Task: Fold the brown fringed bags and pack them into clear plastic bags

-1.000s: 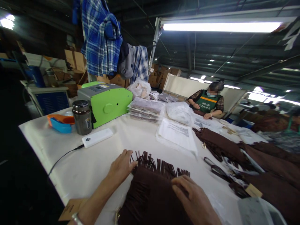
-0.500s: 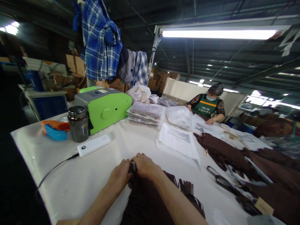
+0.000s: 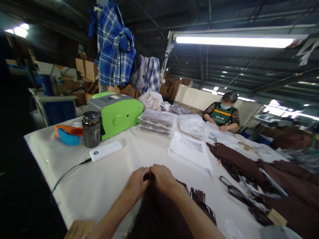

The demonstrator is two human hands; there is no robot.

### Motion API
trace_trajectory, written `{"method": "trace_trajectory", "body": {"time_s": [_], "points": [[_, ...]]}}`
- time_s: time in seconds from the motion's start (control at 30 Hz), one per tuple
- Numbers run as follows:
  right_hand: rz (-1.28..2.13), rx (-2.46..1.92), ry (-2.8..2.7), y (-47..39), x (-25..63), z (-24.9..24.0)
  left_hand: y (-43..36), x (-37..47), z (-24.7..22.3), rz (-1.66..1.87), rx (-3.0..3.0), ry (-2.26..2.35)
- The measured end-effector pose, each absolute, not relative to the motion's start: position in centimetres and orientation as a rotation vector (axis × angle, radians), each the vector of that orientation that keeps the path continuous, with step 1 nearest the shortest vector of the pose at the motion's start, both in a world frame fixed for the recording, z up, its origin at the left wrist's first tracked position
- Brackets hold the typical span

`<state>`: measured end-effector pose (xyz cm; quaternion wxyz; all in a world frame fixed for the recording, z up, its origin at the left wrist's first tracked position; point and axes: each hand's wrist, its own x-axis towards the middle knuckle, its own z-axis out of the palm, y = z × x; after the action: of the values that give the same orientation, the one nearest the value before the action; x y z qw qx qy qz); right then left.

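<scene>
A dark brown fringed bag point(image 3: 159, 215) lies in front of me at the table's near side. My left hand point(image 3: 138, 182) is closed on its far end, thumb and fingers pinched together. Right beside it, my right hand point(image 3: 163, 179) grips the same end, fingers curled over the brown material. The small part between my fingertips is mostly hidden. Fringe strands and a tassel point(image 3: 198, 195) stick out past my right forearm. A tan cardboard tag point(image 3: 81, 229) shows by my left forearm at the bottom edge.
A white power bank point(image 3: 106, 151) with a cable, a dark flask point(image 3: 91, 129) and a green machine point(image 3: 122, 116) stand left. Plastic-bagged stacks point(image 3: 157, 121) and white bags point(image 3: 190, 152) lie ahead. More brown bags point(image 3: 239, 162) cover the right. A co-worker point(image 3: 221, 113) works across the table.
My hands have shifted slightly right and turned on the bag's end; the dark piece between them is now more hidden. The tan tag has come into view. The camera view has shifted.
</scene>
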<state>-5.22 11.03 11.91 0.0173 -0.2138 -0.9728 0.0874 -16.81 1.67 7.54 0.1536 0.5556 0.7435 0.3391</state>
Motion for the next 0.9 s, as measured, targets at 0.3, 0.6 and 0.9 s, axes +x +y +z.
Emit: {"method": "trace_trajectory", "body": {"time_s": [0.3,0.6,0.9], "points": [[0.331,-0.849,-2.971,8.9,3.9,9.8,-3.7,-10.0,8.1,1.05,1.936,1.649],[0.542,-0.833,-2.783,7.8,2.7,11.4,-2.7,-17.5,4.2,0.992,1.539,2.122],[0.266,-0.873,-2.897,6.4,-1.0,9.4,-1.1,-15.1,5.1,1.009,1.611,1.971]]}}
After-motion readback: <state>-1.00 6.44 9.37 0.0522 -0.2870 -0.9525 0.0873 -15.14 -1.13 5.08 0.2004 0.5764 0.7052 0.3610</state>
